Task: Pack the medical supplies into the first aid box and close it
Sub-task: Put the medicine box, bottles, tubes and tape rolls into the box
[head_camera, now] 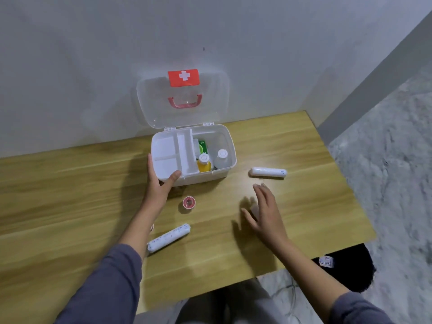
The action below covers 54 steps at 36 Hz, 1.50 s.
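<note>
First aid box (210,175) lies lengthwise left-right, lid upright; left hand (161,183) clamps its corner, right hand (264,211) hovers, fingers apart.

First aid box (211,176): white plastic, stood open on the wooden table near the wall. Clear lid (182,106) was raised upright on its rear hinges, carrying a red latch with a white cross and a pink handle. A white divided tray (171,155) sat in the left half of the box. In the right half stood a yellow bottle (204,163) with a white cap, a clear bottle (221,159) with a white cap, and a green carton (202,147) behind them.

Outside the box: one white wrapped roll (268,172) lay on its side to the right; a second wrapped roll (168,238) lay diagonally at front; a small pink-cored tape roll (189,202) lay flat just before the box.
</note>
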Motion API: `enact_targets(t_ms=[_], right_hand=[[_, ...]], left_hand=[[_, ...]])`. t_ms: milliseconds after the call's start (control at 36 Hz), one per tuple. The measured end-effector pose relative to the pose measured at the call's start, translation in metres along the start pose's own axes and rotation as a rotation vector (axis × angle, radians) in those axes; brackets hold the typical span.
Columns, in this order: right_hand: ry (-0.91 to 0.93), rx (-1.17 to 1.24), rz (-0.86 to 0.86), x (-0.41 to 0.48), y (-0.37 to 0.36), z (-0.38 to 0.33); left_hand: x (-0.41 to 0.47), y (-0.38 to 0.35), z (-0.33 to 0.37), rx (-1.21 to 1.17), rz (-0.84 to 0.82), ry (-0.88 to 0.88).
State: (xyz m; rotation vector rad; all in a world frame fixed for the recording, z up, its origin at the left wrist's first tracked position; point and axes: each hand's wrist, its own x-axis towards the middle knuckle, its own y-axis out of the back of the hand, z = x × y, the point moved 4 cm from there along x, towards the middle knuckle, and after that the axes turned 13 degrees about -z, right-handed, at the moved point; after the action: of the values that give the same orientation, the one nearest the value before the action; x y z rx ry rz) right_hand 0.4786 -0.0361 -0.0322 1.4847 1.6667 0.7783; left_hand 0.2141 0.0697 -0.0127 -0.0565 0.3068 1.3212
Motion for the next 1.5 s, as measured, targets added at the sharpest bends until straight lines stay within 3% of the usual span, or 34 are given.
enact_targets(t_ms=[139,583,833,1028,1167,1500], right_hand=[[-0.087,-0.273,-0.121,-0.027,-0.023,0.031],[-0.170,-0.300,-0.182,0.086,0.022,0.064],[-0.158,-0.033,-0.064,0.101,0.037,0.052],[0.118,0.447,0.082,0.128,0.081,-0.019],[0.234,0.738,0.003,0.147,0.094,-0.069],[0.250,0.835,-0.094,0.171,0.076,-0.081]], left_hand=[[0.001,0.001,-0.004,0.007,0.004,0.016],[-0.001,-0.001,-0.008,-0.026,0.058,0.064],[-0.002,-0.002,-0.006,-0.096,0.043,0.095],[-0.005,-0.003,0.002,-0.129,0.054,0.122],[-0.006,-0.005,0.008,-0.109,0.052,0.128],[-0.011,-0.005,0.013,-0.103,0.043,0.136]])
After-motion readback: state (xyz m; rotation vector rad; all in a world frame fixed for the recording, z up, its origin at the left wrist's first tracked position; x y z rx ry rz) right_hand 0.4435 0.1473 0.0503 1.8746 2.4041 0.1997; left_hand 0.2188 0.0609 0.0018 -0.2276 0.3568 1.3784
